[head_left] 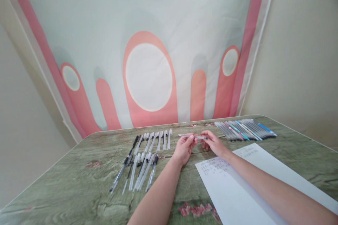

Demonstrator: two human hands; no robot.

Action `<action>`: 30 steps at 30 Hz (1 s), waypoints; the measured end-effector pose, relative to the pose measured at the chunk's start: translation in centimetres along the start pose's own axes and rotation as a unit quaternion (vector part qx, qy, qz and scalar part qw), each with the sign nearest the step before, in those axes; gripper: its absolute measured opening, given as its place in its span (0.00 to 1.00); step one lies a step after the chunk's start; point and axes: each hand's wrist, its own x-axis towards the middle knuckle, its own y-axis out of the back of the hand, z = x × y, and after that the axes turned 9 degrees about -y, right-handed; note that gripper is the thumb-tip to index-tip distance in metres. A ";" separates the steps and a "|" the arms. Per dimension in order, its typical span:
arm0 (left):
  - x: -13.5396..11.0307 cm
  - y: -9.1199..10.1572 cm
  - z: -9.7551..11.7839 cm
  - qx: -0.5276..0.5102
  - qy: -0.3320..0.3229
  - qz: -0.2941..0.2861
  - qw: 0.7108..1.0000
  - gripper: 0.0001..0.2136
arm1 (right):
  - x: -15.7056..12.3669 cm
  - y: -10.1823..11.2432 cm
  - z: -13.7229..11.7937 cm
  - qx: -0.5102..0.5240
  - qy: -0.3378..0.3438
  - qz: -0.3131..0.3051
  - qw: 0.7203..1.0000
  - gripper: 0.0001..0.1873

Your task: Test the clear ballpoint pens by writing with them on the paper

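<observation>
Near edge: surface (87,197), wood-look w/ printed pink flowers (196,210). Sheet of paper (227,197) on the R, handwriting near its far end, too blurred to read; R forearm (269,181) crosses above it & hides part. On the L, front group of pens (142,172), clear & dark, lying close tog., some crossing.

Beyond the paper's L corner, approx. centre: pen (194,136), held up between both hands, lying roughly level. L hand (185,149) is pinched on its barrel, thumb on the near side. R hand (215,145) has fingers bunched at the dark R end; can't tell if gripping or just touching. Pen prob. v. light, stiff plastic, smooth, so apt to roll/slip in a loose pinch; ends likely the delicate bits. Best hold: thumb + forefinger mid-barrel. Nothing blocks the hands there.

Farther: back row of pale pens (158,141) on the L; on the R, a tight row of pens (243,130), mostly grey w/ a few coloured. Packed that close, a nudge could prob. set several rolling. Behind all: printed cloth (105,42), pink/pale, & plain wall (295,59).
</observation>
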 end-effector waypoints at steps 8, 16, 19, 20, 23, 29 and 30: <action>-0.3 -1.1 0.5 0.030 0.044 -0.033 0.998 0.12 | -1.9 -0.8 -3.1 -0.152 0.200 0.000 0.968 0.23; -1.1 -1.4 -0.3 0.325 -0.003 -0.163 0.932 0.19 | -0.9 -0.1 -3.0 -0.061 0.125 0.128 0.982 0.20; -1.7 -2.0 -0.4 0.454 -0.025 -0.276 0.847 0.22 | -0.1 0.9 -2.7 -0.008 0.091 0.183 0.979 0.18; -1.8 -2.2 -0.4 0.483 -0.035 -0.309 0.819 0.22 | 0.2 1.3 -2.6 -0.002 0.091 0.207 0.974 0.17; -2.0 -2.5 -0.4 0.533 -0.072 -0.371 0.757 0.22 | 1.0 3.0 -2.6 0.034 0.083 0.278 0.956 0.15; -2.0 -2.4 -0.1 0.562 -0.088 -0.384 0.727 0.24 | 0.9 7.2 -2.3 0.155 -0.068 0.145 0.975 0.13; -2.0 -2.4 0.0 0.563 -0.088 -0.383 0.727 0.24 | 0.5 8.0 -1.9 0.156 -0.098 0.118 0.976 0.14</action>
